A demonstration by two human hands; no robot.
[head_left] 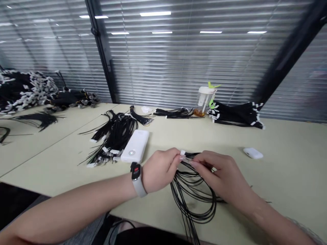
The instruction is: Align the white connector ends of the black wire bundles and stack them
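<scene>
My left hand (159, 170), with a watch on its wrist, pinches a small white connector (182, 152) at the end of a bundle of thin black wires (194, 194). My right hand (219, 173) is closed on the same wires just right of the connector. The wires hang in a loop from both hands and run down over the near edge of the pale table (281, 170).
A white power bank (135, 146) lies beside a heap of black wires with white connectors (112, 136). A small white case (252, 153) sits to the right. At the back stand a drink bottle (204, 100) and more wire bundles (237, 114). Another table on the left carries big wire piles (25, 90).
</scene>
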